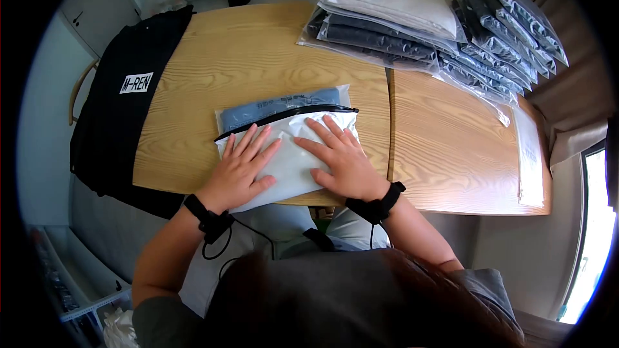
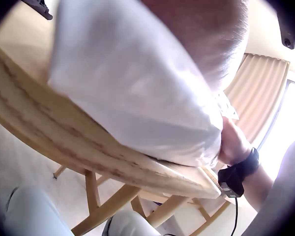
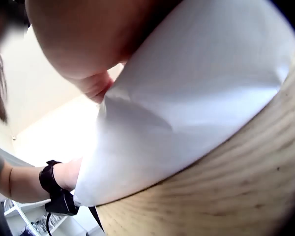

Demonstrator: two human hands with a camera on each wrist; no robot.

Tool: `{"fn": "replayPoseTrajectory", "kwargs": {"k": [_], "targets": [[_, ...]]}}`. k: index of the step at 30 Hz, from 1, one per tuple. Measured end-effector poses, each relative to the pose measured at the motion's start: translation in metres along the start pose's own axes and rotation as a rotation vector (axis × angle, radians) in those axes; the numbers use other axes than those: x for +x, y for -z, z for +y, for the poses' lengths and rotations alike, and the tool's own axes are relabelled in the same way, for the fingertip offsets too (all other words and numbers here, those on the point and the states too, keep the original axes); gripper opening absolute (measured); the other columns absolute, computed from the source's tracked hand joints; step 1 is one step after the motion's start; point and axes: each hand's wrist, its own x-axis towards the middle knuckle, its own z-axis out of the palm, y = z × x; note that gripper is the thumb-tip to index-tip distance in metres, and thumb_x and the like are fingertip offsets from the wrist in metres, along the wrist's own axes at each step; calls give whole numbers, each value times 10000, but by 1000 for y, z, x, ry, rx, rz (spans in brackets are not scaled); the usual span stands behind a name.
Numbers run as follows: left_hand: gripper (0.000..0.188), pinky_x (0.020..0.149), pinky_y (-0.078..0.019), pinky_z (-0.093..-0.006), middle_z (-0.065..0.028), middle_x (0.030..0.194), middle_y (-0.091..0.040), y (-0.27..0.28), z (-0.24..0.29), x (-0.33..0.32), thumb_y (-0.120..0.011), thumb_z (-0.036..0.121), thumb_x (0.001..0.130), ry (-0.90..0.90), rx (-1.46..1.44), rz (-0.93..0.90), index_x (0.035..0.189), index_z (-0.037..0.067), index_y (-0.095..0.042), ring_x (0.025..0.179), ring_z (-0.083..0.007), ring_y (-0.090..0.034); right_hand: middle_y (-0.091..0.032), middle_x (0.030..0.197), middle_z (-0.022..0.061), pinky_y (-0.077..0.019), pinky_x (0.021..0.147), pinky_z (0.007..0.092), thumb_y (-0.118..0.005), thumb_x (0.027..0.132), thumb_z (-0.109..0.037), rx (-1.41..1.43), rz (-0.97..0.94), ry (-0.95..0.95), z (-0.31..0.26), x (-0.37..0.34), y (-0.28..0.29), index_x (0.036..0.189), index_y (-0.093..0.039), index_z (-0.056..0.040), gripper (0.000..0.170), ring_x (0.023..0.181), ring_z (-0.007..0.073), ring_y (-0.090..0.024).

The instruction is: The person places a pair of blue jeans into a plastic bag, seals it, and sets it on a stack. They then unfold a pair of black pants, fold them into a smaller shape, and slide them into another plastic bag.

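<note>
A plump white plastic bag (image 1: 291, 158) with a black zip strip (image 1: 290, 114) lies at the table's near edge in the head view. My left hand (image 1: 237, 173) rests palm down on its left half, fingers spread toward the zip. On the right half, my right hand (image 1: 346, 162) presses with straight, splayed fingers. Beyond the zip shows a blue folded garment (image 1: 258, 110) in clear plastic with dark print. Both wrist views show the white bag (image 2: 137, 93) bulging under the palms, its near side at the wooden edge.
Stacked bagged garments (image 1: 380, 42) stand at the back right, a white one on top. More clear-bagged dark garments (image 1: 509, 32) lie beside them. Flat clear bags (image 1: 530, 161) sit at the right edge. Black fabric with a white label (image 1: 136, 83) drapes over the left side of the table (image 1: 245, 45).
</note>
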Motion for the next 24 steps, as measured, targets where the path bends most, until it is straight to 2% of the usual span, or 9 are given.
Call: {"fn": "replayPoseTrajectory", "kwargs": {"k": [2, 4, 6, 8, 9, 13, 17, 21, 24], "targets": [[628, 1122, -98, -534, -146, 1527, -212, 0, -2, -9, -527, 391, 881, -19, -27, 1, 1426, 124, -362, 1420, -349, -140, -291, 1500, 79, -198, 1100, 560, -630, 744, -215, 185, -23, 31, 15, -3, -1, 1319, -513, -231, 587, 1405, 336, -203], [565, 1092, -233, -511, -133, 1464, -340, 3, -9, -15, -618, 357, 833, -64, -97, 132, 1313, 90, -486, 1374, -332, -266, -331, 1478, 84, -184, 1104, 557, -670, 757, -271, 179, 66, 54, 17, -11, 3, 1311, -519, -228, 575, 1398, 321, -228], [484, 1055, -313, -470, -148, 1369, -446, -5, -10, -34, -688, 276, 776, -139, -49, 322, 1181, 45, -561, 1300, -343, -373, -415, 1417, 99, -218, 1091, 548, -713, 750, -325, -4, 171, -6, 11, -27, 7, 1247, -561, -185, 538, 1369, 313, -288], [455, 1023, -357, -456, -161, 1309, -489, -13, -3, -57, -717, 248, 744, -84, -81, 323, 1123, 35, -584, 1231, -360, -436, -499, 1332, 106, -270, 1075, 508, -747, 729, -349, 58, 273, -46, 20, -42, 1, 1158, -596, -127, 506, 1310, 309, -382], [488, 1029, -352, -460, -172, 1317, -480, -15, 3, -64, -730, 248, 730, -53, -126, 341, 1139, 32, -574, 1244, -371, -422, -529, 1281, 164, -385, 1011, 449, -771, 725, -283, 110, 363, -61, 20, -46, -3, 1095, -604, -61, 463, 1228, 350, -468], [634, 1049, -348, -453, -182, 1347, -455, -37, 16, -72, -790, 186, 668, 32, -110, 400, 1215, 22, -516, 1287, -386, -380, -527, 1277, 165, -412, 999, 401, -722, 788, -338, 304, 396, -145, 19, -52, -13, 1133, -587, -45, 473, 1214, 351, -478], [541, 1038, -381, -410, -157, 1323, -496, -37, 7, -71, -710, -2, 705, 17, -128, 439, 1214, 19, -526, 1251, -341, -445, -541, 1259, 188, -422, 990, 371, -716, 803, -319, 427, 330, -214, 27, -54, -9, 1191, -568, -27, 507, 1192, 333, -507], [479, 988, -427, -405, -167, 1220, -579, -16, -2, -69, -650, -41, 726, 22, -150, 527, 1194, 12, -559, 1164, -342, -526, -535, 1283, 161, -419, 994, 339, -726, 806, -286, 707, 251, -259, 28, -56, 9, 1272, -509, -32, 574, 1173, 266, -533], [395, 889, -458, -331, -189, 1111, -628, 32, 8, -69, -611, -23, 807, 186, -455, 490, 1198, -12, -554, 1027, -315, -609, -544, 1272, 146, -428, 985, 346, -781, 752, -279, 950, 288, -167, 26, -55, 30, 1320, -463, -34, 696, 1114, 245, -566]]}}
